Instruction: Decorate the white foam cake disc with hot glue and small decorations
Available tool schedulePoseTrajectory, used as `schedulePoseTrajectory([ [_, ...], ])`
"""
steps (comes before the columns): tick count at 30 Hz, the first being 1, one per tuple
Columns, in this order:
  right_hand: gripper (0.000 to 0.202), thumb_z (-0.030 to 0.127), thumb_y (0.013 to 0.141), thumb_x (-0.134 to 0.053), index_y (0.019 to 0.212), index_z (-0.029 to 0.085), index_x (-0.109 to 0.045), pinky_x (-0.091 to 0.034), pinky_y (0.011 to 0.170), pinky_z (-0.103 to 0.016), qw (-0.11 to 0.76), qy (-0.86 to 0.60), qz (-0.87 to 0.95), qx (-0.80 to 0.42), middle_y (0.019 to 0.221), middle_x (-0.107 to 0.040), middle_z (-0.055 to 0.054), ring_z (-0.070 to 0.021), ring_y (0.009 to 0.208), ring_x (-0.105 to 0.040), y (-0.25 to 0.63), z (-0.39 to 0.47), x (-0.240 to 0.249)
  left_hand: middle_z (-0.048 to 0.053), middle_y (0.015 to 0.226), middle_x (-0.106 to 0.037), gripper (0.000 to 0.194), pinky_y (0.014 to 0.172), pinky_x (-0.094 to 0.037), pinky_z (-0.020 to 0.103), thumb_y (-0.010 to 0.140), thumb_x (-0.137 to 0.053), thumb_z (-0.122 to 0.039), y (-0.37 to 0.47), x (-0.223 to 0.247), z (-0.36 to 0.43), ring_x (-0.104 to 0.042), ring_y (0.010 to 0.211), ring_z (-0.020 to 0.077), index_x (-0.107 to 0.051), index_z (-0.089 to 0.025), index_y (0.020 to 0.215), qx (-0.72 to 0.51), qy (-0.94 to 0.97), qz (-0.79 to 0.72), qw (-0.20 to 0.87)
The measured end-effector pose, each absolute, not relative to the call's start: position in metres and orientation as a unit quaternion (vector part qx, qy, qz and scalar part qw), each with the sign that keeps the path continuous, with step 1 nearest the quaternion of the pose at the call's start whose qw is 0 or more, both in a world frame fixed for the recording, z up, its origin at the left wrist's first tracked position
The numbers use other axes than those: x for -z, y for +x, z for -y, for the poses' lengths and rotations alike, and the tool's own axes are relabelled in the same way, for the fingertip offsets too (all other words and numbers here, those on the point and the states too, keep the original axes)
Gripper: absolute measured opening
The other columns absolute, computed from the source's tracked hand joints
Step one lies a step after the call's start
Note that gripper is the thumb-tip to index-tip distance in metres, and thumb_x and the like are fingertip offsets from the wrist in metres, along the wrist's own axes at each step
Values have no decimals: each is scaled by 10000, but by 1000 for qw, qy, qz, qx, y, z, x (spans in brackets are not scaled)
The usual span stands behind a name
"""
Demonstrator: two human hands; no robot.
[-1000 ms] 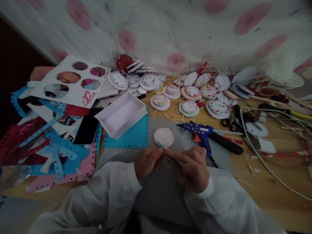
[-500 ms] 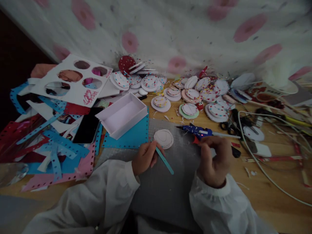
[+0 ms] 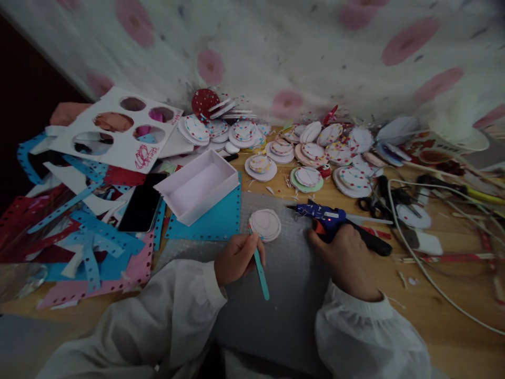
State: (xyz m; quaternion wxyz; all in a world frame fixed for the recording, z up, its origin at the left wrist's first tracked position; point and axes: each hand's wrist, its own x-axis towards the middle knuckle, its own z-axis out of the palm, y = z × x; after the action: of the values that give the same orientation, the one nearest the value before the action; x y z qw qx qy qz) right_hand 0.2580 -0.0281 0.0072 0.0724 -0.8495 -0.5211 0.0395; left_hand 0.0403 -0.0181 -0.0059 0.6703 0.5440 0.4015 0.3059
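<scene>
My left hand [image 3: 240, 258] is closed in a pinch on a narrow turquoise strip [image 3: 261, 273], which hangs down toward me with its lower end free. Just beyond those fingertips lies a round white disc [image 3: 265, 225] with pencilled outlines; the strip's upper end is against its left edge. On the right, my right hand [image 3: 347, 260] is closed over a blue glue gun [image 3: 321, 211] lying on its side. Thumb and fingers are at its black handle [image 3: 373, 239], part of which they hide. The nozzle points left, and a small red light glows on the body.
A grey mat [image 3: 272, 326] covers the table before me. A white open box [image 3: 197, 187] sits on blue punched sheet; a phone [image 3: 140, 205] and paper scraps lie left. Several dotted layered discs [image 3: 260, 166] line the back. Scissors [image 3: 373, 205] and a white cable [image 3: 418, 268] are right.
My right hand has come down from above the glue gun onto its handle. In my left hand the turquoise strip has swung to a steeper angle, its lower end now further left.
</scene>
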Motion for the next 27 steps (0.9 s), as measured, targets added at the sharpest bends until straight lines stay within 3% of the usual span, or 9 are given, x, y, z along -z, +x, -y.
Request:
schedulePoseTrajectory([
  [4, 417, 480, 713, -558, 957, 149, -490, -436, 561, -377, 117, -864, 483, -85, 734, -615, -120, -308, 674, -610, 252, 23, -18, -60, 321, -316, 582, 309, -231, 190, 899, -322, -562, 41, 5, 18, -301, 273, 65, -528, -162, 530, -308, 548, -401, 667],
  [7, 434, 397, 652, -610, 1002, 164, -500, -435, 539, -356, 244, -847, 463, -88, 678, -598, -59, -261, 598, -588, 243, 25, -23, -56, 319, -315, 587, 316, -241, 194, 898, -317, -565, 41, 2, 18, -310, 274, 69, -524, -166, 520, -303, 561, -396, 660],
  [11, 272, 285, 611, -612, 857, 212, -520, -429, 496, -296, 386, -759, 503, -150, 576, -544, 26, -168, 489, -521, 232, 33, -18, -44, 337, -329, 595, 369, -298, 199, 922, -300, -516, 39, 1, 16, -343, 307, 70, -523, -164, 497, -292, 609, -353, 647],
  [17, 211, 241, 575, -616, 748, 218, -498, -339, 403, -244, 382, -730, 550, -137, 462, -445, 86, -109, 375, -404, 229, 35, -10, -20, 372, -386, 635, 414, -331, 205, 941, -241, -500, 37, 7, 17, -384, 353, 76, -521, -155, 488, -272, 646, -331, 632],
  [27, 266, 303, 589, -623, 820, 209, -528, -380, 449, -274, 367, -742, 545, -132, 511, -506, 50, -141, 421, -461, 233, 35, -8, -36, 342, -341, 614, 395, -317, 207, 930, -264, -510, 38, 4, 17, -357, 328, 76, -507, -162, 486, -269, 624, -330, 656],
])
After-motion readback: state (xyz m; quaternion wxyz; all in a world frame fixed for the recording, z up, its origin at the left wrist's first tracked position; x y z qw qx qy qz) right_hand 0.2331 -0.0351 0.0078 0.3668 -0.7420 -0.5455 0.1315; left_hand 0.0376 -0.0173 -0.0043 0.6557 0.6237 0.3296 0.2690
